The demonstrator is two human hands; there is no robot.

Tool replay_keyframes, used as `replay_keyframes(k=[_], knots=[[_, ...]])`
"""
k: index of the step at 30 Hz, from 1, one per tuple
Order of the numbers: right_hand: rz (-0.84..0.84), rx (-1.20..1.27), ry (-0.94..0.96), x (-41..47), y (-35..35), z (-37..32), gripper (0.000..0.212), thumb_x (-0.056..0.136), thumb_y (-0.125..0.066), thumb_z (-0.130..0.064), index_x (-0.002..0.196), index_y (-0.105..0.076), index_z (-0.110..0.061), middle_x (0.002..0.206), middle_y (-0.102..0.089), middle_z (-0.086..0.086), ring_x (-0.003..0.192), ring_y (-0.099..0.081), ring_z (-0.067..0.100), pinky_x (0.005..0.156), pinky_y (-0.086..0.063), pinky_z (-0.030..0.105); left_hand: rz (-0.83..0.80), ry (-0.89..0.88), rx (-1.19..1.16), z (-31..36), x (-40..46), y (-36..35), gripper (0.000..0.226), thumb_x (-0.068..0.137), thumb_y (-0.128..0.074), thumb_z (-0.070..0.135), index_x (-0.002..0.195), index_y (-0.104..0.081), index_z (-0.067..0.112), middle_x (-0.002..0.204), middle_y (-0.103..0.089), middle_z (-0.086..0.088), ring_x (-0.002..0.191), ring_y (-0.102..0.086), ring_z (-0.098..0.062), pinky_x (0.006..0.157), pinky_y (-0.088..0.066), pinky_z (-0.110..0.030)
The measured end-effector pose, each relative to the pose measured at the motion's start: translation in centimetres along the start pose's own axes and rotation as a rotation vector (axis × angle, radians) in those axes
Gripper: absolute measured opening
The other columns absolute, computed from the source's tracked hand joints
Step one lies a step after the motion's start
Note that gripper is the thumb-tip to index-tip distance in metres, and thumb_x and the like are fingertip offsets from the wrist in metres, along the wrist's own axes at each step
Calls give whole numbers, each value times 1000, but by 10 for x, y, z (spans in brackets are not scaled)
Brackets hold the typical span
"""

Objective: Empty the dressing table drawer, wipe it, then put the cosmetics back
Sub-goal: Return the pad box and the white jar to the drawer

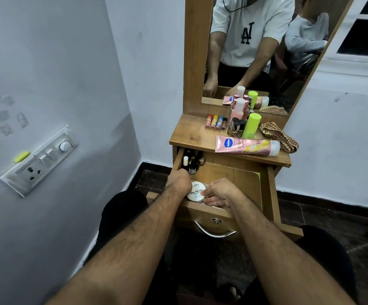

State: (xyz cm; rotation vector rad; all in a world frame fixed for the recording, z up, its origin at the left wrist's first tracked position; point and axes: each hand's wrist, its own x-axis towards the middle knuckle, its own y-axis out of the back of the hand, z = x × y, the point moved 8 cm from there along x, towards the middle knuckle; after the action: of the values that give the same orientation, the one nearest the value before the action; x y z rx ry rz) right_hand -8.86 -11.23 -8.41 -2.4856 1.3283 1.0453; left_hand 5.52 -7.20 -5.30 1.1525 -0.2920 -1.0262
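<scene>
From the head view, both hands are down in the open drawer (266,186). The right hand (219,192) curls its fingers round the white nail polish remover tub (197,191) at the near left; the left hand (178,179) reaches toward the small bottles (191,164) in the far left corner, though whether it grips anything I cannot tell.

Risk: a reaching wrist could topple those upright bottles (they stand crowded together).

On the table (191,135): four lip balm sticks (215,122), one Vaseline tube (247,146), one green bottle (252,125), one checked cloth (279,136).
</scene>
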Motion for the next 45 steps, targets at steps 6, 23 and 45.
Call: replay_keyframes(k=[6,23,45], knots=[[5,7,18,3,-5,-2,21,89,-66,5,79,-50,-5,75,-62,18,39,-63,15,46,-56,28,70,-33,49,1,-4,7,21,93,-61,12,112,-66,6,111,-65,-12,103,-63,-26,78,-51,-32],[217,-481,-80,9,20,9,16,75,-77,-2,68,-64,-7,62,-64,7,45,-54,16,44,-43,23,73,-7,75,-2,-20,34,20,92,-64,19,106,-64,5,107,-67,-10,99,-64,-25,69,-47,-28],[240,-22,-26,39,22,18,25,96,-41,2,81,-61,-3,76,-66,18,66,-66,31,74,-58,44,-86,25,-41,5,-20,9,42,93,-60,15,133,-47,7,131,-54,-13,123,-51,-29,94,-46,-36]])
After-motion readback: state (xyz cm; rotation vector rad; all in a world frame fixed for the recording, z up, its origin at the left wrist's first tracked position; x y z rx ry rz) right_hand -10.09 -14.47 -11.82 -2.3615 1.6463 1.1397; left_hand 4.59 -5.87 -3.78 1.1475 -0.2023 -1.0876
